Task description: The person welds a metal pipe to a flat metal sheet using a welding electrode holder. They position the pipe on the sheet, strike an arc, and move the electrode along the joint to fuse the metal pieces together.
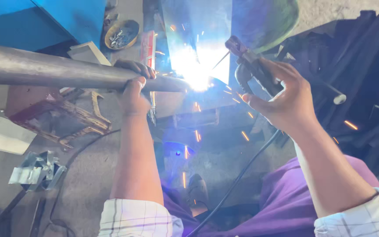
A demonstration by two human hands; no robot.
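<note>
Left hand: the left hand [133,93] is wrapped around a long grey round steel pipe [58,71], thumb toward the camera and fingers curled over the far side, grasping it firmly.
Pipe: it runs level from far out beyond the left hand's outer side, passes through the palm, and ends just past the hand's inner side, where its tip meets the glare.
Right hand: the right hand [281,101] is clenched on a dark welding electrode holder [253,66], fingers spread along the grip and thumb pressed underneath.
Electrode: a thin straight welding rod [220,60] sticks out of the holder's clamp, slanting away from the right hand toward the left hand.
Arc: a bright white-blue welding flash [196,74] sits between the two hands, just beyond the pipe's end; orange sparks scatter below it. Whether the rod tip touches the metal cannot be told through the glare.
Cable: a black cable [237,180] drops from below the right hand's wrist toward the person's purple lap.
Beyond the left hand: a round yellowish bowl of small metal bits [121,34] lies on the far side.
Below the left hand's outer side: a rusty brown bent metal bracket [82,118], and further down a crumpled shiny sheet-metal scrap [36,172].
Beyond the right hand's outer side: a dark heap of black steel bars [356,57].
</note>
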